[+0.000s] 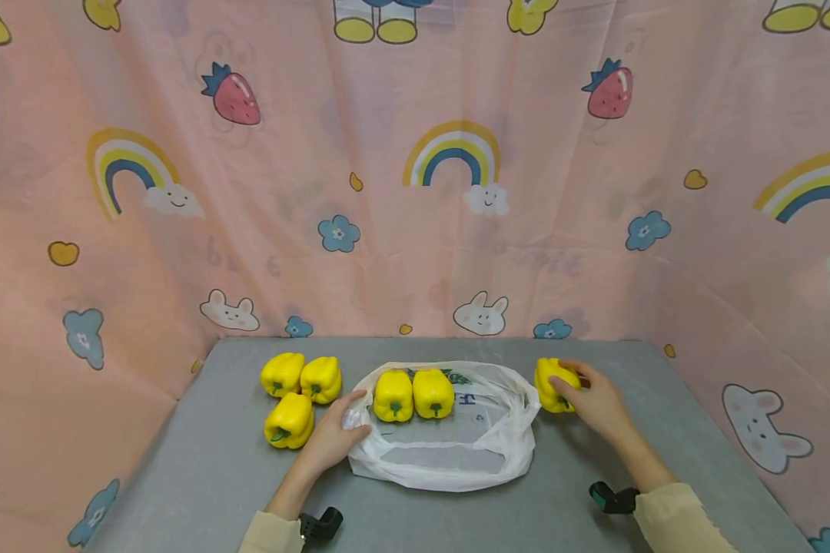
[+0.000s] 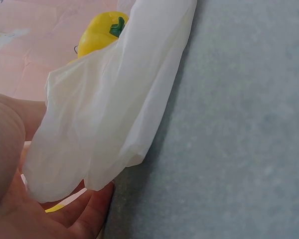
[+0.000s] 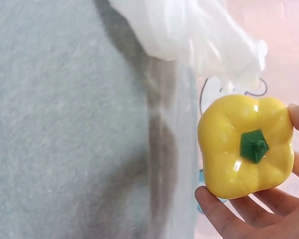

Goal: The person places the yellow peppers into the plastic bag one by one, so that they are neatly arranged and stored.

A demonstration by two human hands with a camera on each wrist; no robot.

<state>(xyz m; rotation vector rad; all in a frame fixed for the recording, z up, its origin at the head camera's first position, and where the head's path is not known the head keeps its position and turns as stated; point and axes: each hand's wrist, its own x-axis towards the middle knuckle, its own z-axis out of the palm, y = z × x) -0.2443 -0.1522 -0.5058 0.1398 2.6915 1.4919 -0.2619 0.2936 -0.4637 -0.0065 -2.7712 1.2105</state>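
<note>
Looking down at a grey felt-covered table (image 1: 200, 476), you have both hands out in front of you. Your right hand (image 1: 595, 403) curls its fingers and thumb around a glossy yellow plastic bell pepper with a green stem (image 1: 552, 386), which sits on the table just to the right of a thin white plastic bag (image 1: 449, 457). In the right wrist view the same pepper (image 3: 245, 146) shows its stem end, with your fingertips (image 3: 214, 209) wrapped under it and the thumb at its far edge.

Your left hand (image 1: 335, 438) grips the left rim of the bag, bunching the film between thumb and fingers. The left wrist view shows the bag's white film (image 2: 109, 109) draped over that hand (image 2: 20, 199).

The bag lies flat in the middle of the table with its mouth open toward you. Two more yellow peppers (image 1: 413, 395) sit side by side inside it, touching. Three other yellow peppers (image 1: 297, 393) cluster on the table to the bag's left, near your left hand. A pink cartoon-print curtain (image 1: 415, 192) surrounds the table.
</note>
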